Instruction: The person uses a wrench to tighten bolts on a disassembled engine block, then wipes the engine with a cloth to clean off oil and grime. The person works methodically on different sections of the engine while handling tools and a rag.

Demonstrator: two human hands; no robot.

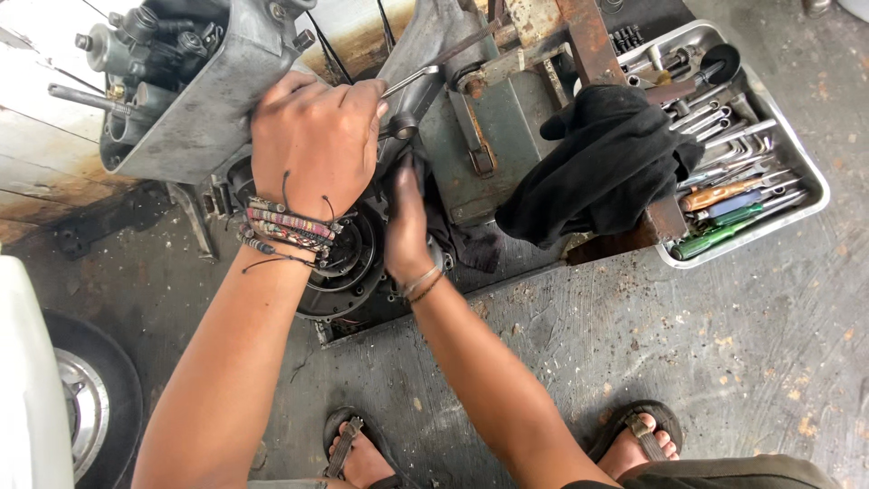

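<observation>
Engine work underway: our left hand (317, 136) grips a wrench (412, 80) on the engine case (204, 109); right hand (405, 226) presses the dark cover (348, 263) below, grip unclear. Fastener not yet off; tool tray (797, 149) nearby.

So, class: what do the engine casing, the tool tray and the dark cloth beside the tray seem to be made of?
Engine casing: probably cast aluminium; dull grey, matt, smudged.
Tool tray: likely stainless or plated steel; thin bright rim with a sheen.
Dark cloth: black woven or knitted fabric; soft folds, no shine.
The left hand holds a shiny, probably chromed steel wrench.
</observation>
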